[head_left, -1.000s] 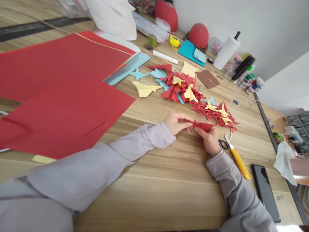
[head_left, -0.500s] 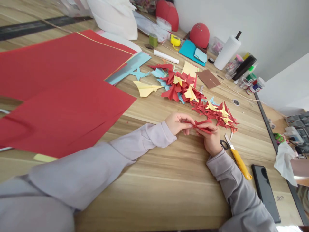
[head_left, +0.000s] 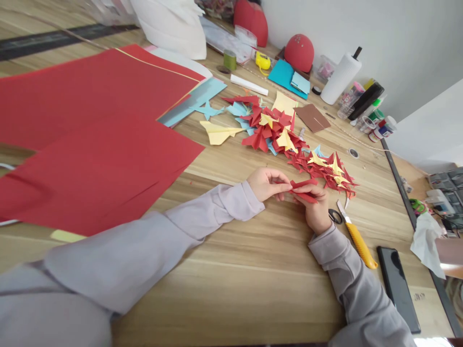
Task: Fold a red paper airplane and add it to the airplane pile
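A small piece of folded red paper (head_left: 306, 197) is held between my two hands, above the wooden table. My left hand (head_left: 266, 184) pinches its left end between thumb and fingers. On the other side my right hand (head_left: 317, 207) grips the folded layers, which stand slightly apart; its fingers partly cover the paper. Just beyond the hands lies a pile of small folded paper planes (head_left: 258, 137), mostly red with some yellow and blue. A second heap of red and yellow folded pieces (head_left: 325, 169) sits close behind my right hand.
Large red paper sheets (head_left: 101, 168) cover the left of the table (head_left: 217, 279). Right of my right hand lie a yellow-handled utility knife (head_left: 358, 241), scissors partly hidden (head_left: 335, 216) and a phone (head_left: 398, 288). A paper roll (head_left: 341, 78) and bottles stand at the back.
My hands stay in nearly the same place, with slight finger shifts. The right hand has moved a touch left, and the red paper's layers sit a little differently.
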Demonstrator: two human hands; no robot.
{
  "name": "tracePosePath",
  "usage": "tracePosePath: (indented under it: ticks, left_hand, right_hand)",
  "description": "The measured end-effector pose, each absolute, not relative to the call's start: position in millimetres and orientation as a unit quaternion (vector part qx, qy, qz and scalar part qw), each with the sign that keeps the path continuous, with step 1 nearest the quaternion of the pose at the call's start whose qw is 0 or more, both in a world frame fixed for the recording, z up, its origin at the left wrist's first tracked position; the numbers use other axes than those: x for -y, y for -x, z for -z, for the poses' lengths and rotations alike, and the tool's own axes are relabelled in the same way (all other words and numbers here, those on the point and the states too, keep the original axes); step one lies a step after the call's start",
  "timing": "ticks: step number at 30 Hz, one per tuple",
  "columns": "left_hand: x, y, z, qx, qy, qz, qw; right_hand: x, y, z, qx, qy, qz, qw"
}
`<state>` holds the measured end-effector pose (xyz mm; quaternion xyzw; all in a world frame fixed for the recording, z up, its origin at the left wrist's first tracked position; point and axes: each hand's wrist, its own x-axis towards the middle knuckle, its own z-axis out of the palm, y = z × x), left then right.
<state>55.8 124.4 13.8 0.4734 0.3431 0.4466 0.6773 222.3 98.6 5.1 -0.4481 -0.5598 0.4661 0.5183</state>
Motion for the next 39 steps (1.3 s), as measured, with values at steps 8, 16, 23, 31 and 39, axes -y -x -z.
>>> tracePosePath:
  ticks: [8, 16, 23, 31, 39]
  left_hand:
    - [-127.4, -53.6, -10.2, -0.316, -0.470, -0.465, 0.680]
    - [-128.4, -51.4, -9.8, -0.312, -0.475, -0.455, 0.686]
    - [-128.5, -51.7, -11.6, -0.307, -0.478, -0.445, 0.692]
    - [-128.2, -52.5, -11.1, -0.301, -0.478, -0.444, 0.695]
    - [-130.1, -51.8, -10.1, -0.309, -0.465, -0.462, 0.689]
  right_hand:
    - [-98.9, -221.5, -5.0, 0.552, 0.461, -0.462, 0.519]
    - [-98.8, -221.2, -6.2, 0.568, 0.449, -0.454, 0.519]
    - [-99.5, -222.8, -4.1, 0.569, 0.450, -0.450, 0.520]
    - [-97.5, -221.4, -6.8, 0.553, 0.472, -0.462, 0.509]
    - [-95.7, -221.8, -10.2, 0.526, 0.478, -0.498, 0.498]
